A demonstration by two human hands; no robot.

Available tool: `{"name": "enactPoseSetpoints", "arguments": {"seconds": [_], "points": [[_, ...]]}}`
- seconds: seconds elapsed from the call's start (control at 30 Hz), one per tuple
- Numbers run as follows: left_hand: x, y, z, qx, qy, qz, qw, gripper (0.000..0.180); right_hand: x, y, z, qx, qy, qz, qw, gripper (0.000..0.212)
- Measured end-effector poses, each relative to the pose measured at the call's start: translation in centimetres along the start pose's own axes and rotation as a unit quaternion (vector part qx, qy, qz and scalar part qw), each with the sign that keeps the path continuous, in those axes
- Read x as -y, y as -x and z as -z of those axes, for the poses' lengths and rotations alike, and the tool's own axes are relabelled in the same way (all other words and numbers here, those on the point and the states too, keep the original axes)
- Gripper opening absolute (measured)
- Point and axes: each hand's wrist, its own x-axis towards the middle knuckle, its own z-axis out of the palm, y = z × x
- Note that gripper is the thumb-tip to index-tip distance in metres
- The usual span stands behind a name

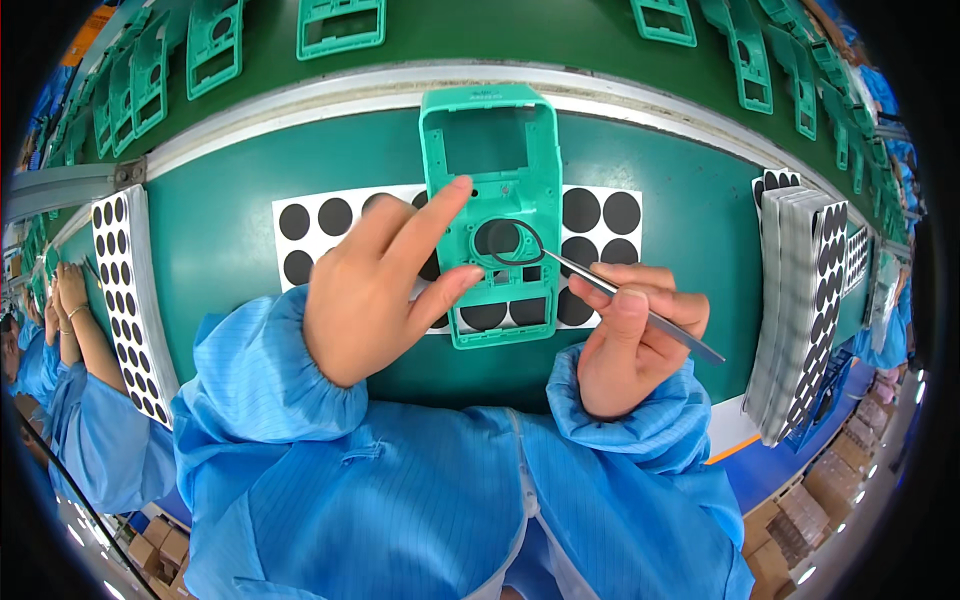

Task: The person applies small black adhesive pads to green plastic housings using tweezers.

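Observation:
A green plastic housing point(547, 180) lies in front of me on a white sheet of black round stickers point(625, 255). In its middle is a round hole with a raised rim. A thin black ring point(541, 240) lies partly over that rim, tilted to the right. My right hand point(635, 345) is closed on metal tweezers point(655, 318), whose tips meet the ring's right side. My left hand point(365, 285) is held over the housing's left side, index finger and thumb stretched apart, holding nothing. Whether its fingertips touch the plastic I cannot tell.
Stacks of dotted sticker sheets stand at the right point(795, 310) and left point(128, 300). Beyond a pale metal rail point(350, 95), a green belt point(500, 30) carries several similar housings. At the far left a co-worker's arm point(95, 340) reaches in.

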Motion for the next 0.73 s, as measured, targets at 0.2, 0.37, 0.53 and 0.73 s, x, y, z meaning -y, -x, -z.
{"name": "enactPoseSetpoints", "arguments": {"seconds": [0.2, 0.37, 0.53, 0.73], "points": [[1.7, 1.2, -0.3, -0.057, -0.121, -0.229, 0.964, 0.045, -2.1, 0.8, 0.3, 0.056, 0.009, 0.076, 0.996, 0.021], [1.9, 1.3, -0.5, -0.051, -0.125, -0.225, 0.965, 0.041, -2.6, 0.8, 0.1, 0.058, 0.012, 0.093, 0.994, 0.022], [1.9, 1.2, -0.7, -0.061, -0.118, -0.224, 0.966, 0.040, -2.6, 0.8, 0.4, 0.062, 0.014, 0.081, 0.995, 0.023], [1.9, 1.2, -0.7, -0.060, -0.119, -0.222, 0.966, 0.041, -2.5, 0.8, 0.3, 0.069, 0.027, 0.076, 0.994, 0.023]]}}
